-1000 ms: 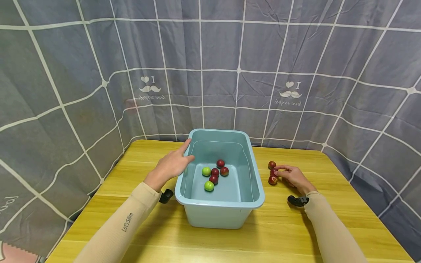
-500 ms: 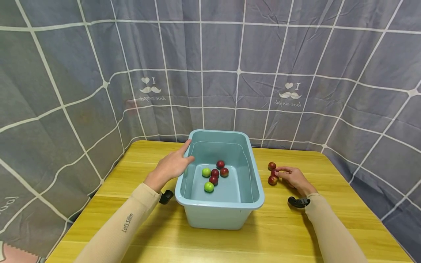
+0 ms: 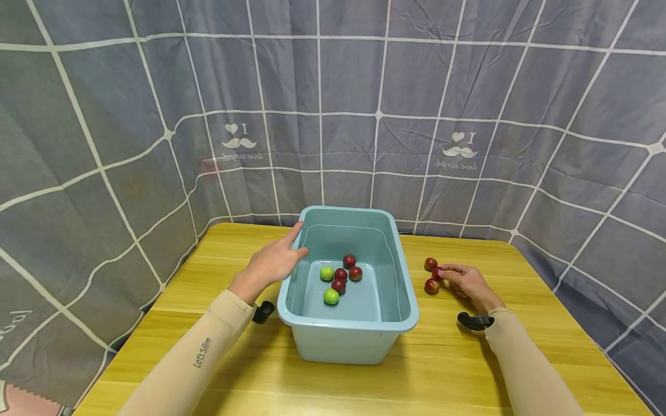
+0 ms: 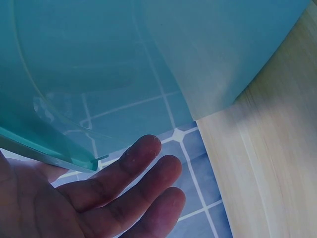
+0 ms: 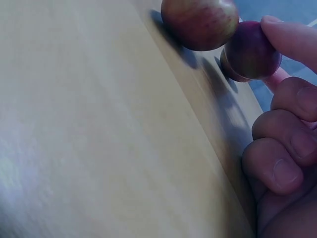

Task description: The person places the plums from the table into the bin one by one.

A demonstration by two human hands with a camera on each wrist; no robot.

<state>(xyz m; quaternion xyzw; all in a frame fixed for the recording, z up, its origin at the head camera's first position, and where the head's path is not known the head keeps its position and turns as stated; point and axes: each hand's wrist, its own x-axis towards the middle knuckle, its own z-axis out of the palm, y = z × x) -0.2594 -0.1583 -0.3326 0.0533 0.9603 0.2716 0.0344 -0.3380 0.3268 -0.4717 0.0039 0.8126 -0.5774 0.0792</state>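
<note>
My left hand (image 3: 273,261) rests on the left rim of a light blue plastic tub (image 3: 347,341), its index finger lying along the rim and its thumb over the inner side. In the left wrist view, the other fingers (image 4: 163,173) extend loosely below the rim, outside the wall. To the right of the tub, my right hand (image 3: 468,284) pinches a dark red plum (image 5: 250,52) between thumb and index finger, the remaining fingers curled in. One red plum (image 3: 430,264) sits behind it and another red plum (image 3: 431,286) in front.
Inside the tub lie several dark red plums (image 3: 355,273) and two green plums (image 3: 330,296). The tub stands on a yellow wooden table (image 3: 218,358). A grey curtain with white lines (image 3: 343,138) hangs behind and at both sides.
My right hand has shifted slightly right, bringing the pinched plum a little out from between the other two. The left hand, tub and remaining fruit look unmoved.
</note>
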